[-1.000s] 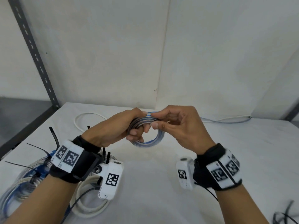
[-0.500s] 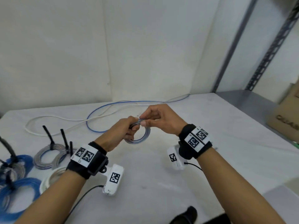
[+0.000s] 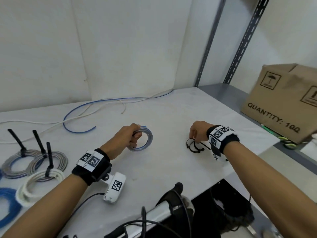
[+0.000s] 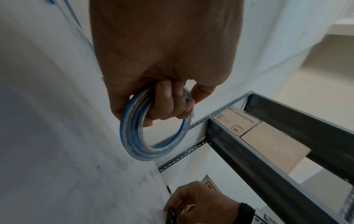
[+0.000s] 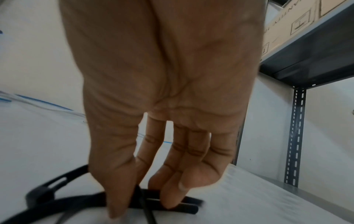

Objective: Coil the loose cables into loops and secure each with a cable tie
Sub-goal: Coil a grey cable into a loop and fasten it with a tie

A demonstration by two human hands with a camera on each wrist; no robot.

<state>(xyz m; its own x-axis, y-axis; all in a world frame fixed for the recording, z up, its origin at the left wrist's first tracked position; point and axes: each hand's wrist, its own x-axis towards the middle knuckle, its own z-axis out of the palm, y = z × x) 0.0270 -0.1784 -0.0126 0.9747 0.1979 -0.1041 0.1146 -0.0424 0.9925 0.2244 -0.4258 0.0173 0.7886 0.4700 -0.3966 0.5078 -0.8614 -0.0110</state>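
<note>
My left hand (image 3: 135,136) grips a small coil of grey and blue cable (image 3: 148,136) just above the white table (image 3: 171,169). In the left wrist view its fingers (image 4: 172,106) curl through the coil (image 4: 134,139). My right hand (image 3: 194,139) reaches down on a small heap of black cable ties (image 3: 193,148) to the right of the coil. In the right wrist view the thumb and fingertips (image 5: 170,197) come down on both sides of one tie (image 5: 57,201) and pinch it. The picture is blurred by motion.
Tied coils lie at the left: two grey-blue ones (image 3: 17,162) (image 3: 56,160), a white one (image 3: 37,184) and a blue one (image 3: 6,203). Loose blue cable (image 3: 72,115) and white cable (image 3: 103,109) trail along the back. A cardboard box (image 3: 283,103) stands on the right shelf.
My right hand has let go of the coil and moved right and down onto the black ties. The left hand keeps the coil, now lower. The head view has turned right.
</note>
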